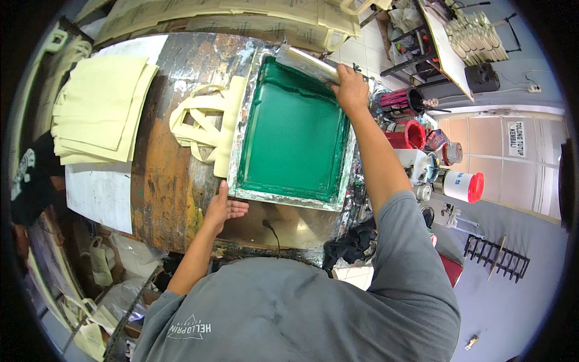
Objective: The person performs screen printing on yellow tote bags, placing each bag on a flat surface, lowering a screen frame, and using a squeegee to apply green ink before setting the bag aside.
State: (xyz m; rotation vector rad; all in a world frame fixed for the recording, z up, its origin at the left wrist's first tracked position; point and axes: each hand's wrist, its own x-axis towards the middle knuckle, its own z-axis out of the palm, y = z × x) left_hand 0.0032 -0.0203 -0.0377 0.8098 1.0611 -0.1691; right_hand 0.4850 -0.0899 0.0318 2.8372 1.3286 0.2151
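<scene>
Silvery squeegee (307,63) at 12 o'clock on green screen (292,145) — likely light, stiff, ink-slick, best taken by its bar — right hand (351,90) gripping its 4-o'clock end, left hand (224,209) thumb-spread at 7 o'clock.

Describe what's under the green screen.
Jutting out left of the screen is part of a pale yellow bag, its handles on the stained table; whatever the screen covers is hidden.
</scene>
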